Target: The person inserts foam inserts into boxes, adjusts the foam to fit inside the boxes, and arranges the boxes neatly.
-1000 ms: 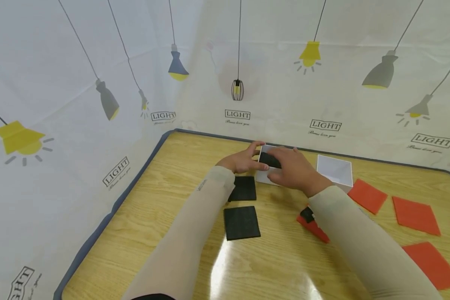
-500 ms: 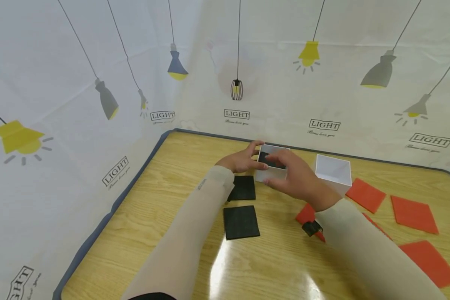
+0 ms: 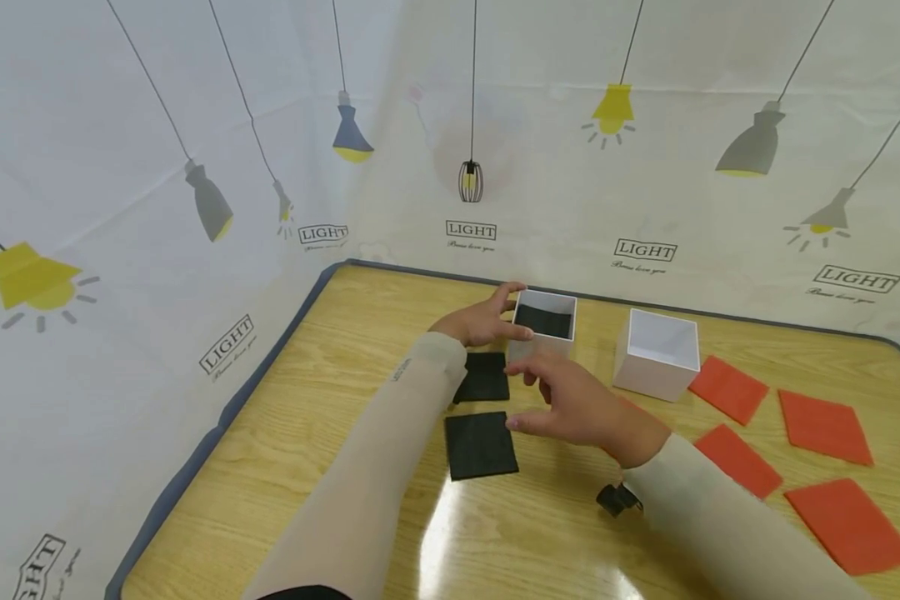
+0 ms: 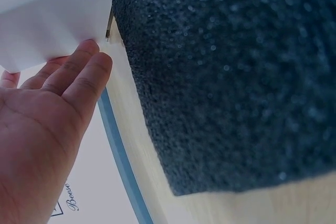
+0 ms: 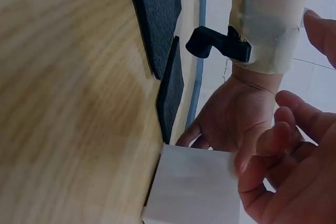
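My left hand [image 3: 480, 322] holds a white open-topped box [image 3: 551, 345] by its left side, thumb along the front and index finger at the back. A black foam square [image 3: 543, 320] lies inside that box. My right hand [image 3: 579, 410] is in front of the box, holding nothing, its thumb and fingers spread apart. Its thumb tip comes right beside the nearer black foam square [image 3: 482, 447] on the table. A second black foam square [image 3: 487, 377] lies behind it, partly covered by the left sleeve. Black foam [image 4: 226, 77] fills much of the left wrist view.
A second white open box [image 3: 652, 375] stands to the right. Several red squares [image 3: 825, 425] lie spread over the right of the wooden table [image 3: 555, 533], one partly hidden by my right hand. A sheet printed with lamps [image 3: 540, 192] rises behind the table's blue edge.
My right hand has left the inside of the box, letting go of the black foam square there, and has moved toward me. My left hand stays at the box.
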Demonstrator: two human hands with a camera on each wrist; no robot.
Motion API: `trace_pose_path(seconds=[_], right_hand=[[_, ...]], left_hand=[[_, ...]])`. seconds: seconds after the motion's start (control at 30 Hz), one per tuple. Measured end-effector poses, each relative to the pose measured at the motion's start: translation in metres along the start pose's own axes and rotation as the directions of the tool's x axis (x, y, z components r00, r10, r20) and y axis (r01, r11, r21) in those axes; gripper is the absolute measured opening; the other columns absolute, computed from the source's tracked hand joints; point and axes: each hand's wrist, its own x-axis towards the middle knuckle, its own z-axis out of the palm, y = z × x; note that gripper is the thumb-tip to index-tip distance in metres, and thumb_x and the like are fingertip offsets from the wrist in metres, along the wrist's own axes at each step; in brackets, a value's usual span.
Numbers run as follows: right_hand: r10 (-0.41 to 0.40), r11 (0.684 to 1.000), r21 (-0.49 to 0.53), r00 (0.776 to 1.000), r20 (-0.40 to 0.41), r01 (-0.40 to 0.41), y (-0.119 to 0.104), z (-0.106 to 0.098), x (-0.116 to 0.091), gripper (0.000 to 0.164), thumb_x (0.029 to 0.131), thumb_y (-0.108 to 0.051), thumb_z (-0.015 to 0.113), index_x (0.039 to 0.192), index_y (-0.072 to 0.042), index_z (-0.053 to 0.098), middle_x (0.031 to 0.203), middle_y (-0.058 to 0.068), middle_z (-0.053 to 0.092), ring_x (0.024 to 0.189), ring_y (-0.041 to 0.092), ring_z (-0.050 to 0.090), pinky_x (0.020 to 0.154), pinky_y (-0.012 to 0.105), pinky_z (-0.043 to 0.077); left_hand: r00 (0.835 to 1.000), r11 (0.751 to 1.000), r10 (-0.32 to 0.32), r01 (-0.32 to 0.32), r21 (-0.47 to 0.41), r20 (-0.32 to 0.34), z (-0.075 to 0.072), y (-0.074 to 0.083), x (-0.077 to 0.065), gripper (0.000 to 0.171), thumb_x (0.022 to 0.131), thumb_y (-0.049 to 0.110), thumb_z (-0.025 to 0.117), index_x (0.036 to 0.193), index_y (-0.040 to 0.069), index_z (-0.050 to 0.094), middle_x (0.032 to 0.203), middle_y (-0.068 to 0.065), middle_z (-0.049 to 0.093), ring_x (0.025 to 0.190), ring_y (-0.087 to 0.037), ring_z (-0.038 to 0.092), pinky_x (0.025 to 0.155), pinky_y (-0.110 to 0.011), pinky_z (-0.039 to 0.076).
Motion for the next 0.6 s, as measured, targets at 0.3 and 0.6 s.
trace_pose_path(seconds=[0.3, 0.6], right_hand=[[0.109, 0.981, 0.146, 0.986, 0.129, -0.127, 0.004, 0.017, -0.005, 0.064, 0.087, -0.035, 0.088, 0.138, -0.007, 0.063, 0.117, 0.015, 0.061, 0.08, 0.018, 0.055, 0.071, 0.029, 0.051], [0.14, 0.944, 0.27, 0.972, 0.188, -0.188, 0.002, 0.024, -0.005, 0.065, 0.09, -0.035, 0.085, 0.141, -0.003, 0.06, 0.117, 0.017, 0.06, 0.076, 0.019, 0.055, 0.067, 0.028, 0.05]], left_hand=[[1.0, 0.999, 0.001, 0.0, -0.039, 0.005, 0.0, -0.001, 0.002, 0.097, 0.095, 0.04, 0.078, 0.166, 0.035, 0.013, 0.174, -0.012, 0.023, 0.16, -0.036, 0.026, 0.127, -0.059, 0.023], [1.0, 0.999, -0.009, 0.009, -0.042, -0.005, 0.001, -0.001, 0.002, 0.096, 0.094, 0.041, 0.079, 0.165, 0.036, 0.014, 0.174, -0.011, 0.024, 0.16, -0.035, 0.025, 0.127, -0.06, 0.021]])
